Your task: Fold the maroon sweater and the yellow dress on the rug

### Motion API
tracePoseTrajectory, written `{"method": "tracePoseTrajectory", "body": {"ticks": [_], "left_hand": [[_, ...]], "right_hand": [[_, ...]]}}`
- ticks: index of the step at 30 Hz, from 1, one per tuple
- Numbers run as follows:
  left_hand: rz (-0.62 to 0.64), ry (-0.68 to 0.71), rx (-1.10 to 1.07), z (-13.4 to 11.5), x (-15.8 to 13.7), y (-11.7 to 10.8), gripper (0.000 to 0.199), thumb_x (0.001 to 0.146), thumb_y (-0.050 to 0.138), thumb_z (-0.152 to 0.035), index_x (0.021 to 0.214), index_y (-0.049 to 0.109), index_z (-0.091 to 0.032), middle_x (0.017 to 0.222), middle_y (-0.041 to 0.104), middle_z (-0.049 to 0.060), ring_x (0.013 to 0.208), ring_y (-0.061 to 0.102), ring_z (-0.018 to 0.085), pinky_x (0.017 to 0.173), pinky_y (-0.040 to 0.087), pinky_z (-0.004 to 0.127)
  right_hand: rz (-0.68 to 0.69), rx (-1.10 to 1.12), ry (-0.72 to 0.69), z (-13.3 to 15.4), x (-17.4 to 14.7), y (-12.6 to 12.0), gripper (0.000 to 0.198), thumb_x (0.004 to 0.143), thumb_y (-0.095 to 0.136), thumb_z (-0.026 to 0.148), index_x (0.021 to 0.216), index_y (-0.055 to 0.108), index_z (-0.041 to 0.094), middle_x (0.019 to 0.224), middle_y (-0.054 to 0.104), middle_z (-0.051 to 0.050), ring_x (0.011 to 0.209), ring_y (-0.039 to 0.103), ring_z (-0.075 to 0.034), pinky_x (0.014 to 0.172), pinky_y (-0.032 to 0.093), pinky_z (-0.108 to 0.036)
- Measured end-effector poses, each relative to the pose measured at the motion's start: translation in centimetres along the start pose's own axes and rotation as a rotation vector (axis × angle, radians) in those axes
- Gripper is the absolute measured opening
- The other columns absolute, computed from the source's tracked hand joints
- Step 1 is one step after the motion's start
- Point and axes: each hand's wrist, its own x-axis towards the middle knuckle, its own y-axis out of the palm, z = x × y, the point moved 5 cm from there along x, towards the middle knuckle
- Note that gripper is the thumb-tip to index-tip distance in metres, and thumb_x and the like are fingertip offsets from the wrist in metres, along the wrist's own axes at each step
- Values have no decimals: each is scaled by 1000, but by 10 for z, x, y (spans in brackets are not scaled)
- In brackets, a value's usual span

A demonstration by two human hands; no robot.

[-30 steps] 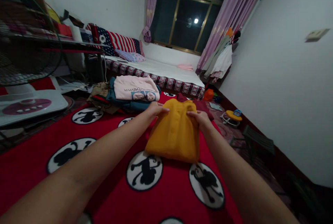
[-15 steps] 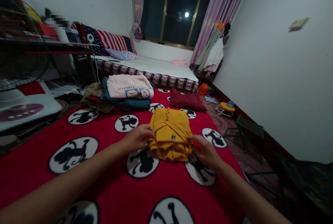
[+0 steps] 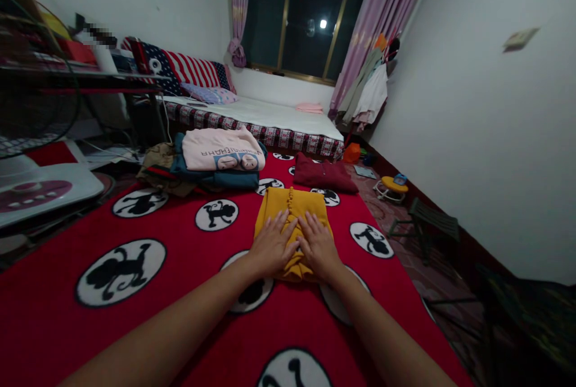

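Observation:
A folded mustard-yellow garment (image 3: 276,200) with a row of small buttons lies on the red blanket (image 3: 189,273), which is patterned with black monkeys in white ovals. My left hand (image 3: 272,246) rests flat on the garment's left half, fingers stretched toward its far edge. Beside it, my right hand (image 3: 317,243) lies flat on the right half, its fingers spread. The two thumbs nearly meet over the middle. Much of the garment's near part is hidden under my hands.
Beyond it to the right lies a folded maroon garment (image 3: 326,174). At the far left is a stack of folded clothes with a pink shirt (image 3: 220,148) on top. A bed (image 3: 261,114) stands under the window. A folding stool (image 3: 425,219) is on the floor at right.
Both hands have moved inward from the garment's side edges, where they gripped it, and now press flat on top. The garment's near folds look flatter.

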Motion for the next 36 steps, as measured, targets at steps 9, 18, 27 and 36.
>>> {"method": "tracePoseTrajectory", "body": {"ticks": [9,18,27,36], "left_hand": [[-53,6,44,5,-11,12,55,94,42,-45,143,39,-20,154,28,14,141,26,29,114,24,50],[-106,28,-40,7,-13,9,51,93,47,-43,139,45,-23,151,34,12,138,33,28,113,27,49],[-113,33,-42,6,-13,8,50,93,45,-45,138,46,-22,150,35,12,138,33,28,113,27,49],[-105,33,-30,5,-13,9,50,93,45,-44,139,46,-23,151,35,13,138,33,28,113,27,49]], "right_hand": [[64,-147,19,-3,-16,20,50,96,35,31,145,38,22,154,29,-9,142,25,-25,108,34,-46],[0,-111,12,-4,-19,19,47,96,36,30,141,44,22,151,35,-10,140,29,-24,108,35,-45],[14,-66,24,-4,-18,17,46,96,36,31,140,46,21,151,35,-10,141,28,-24,107,35,-47],[16,-43,16,-4,-19,17,45,95,39,30,138,48,20,150,36,-11,140,29,-24,109,33,-45]]}}
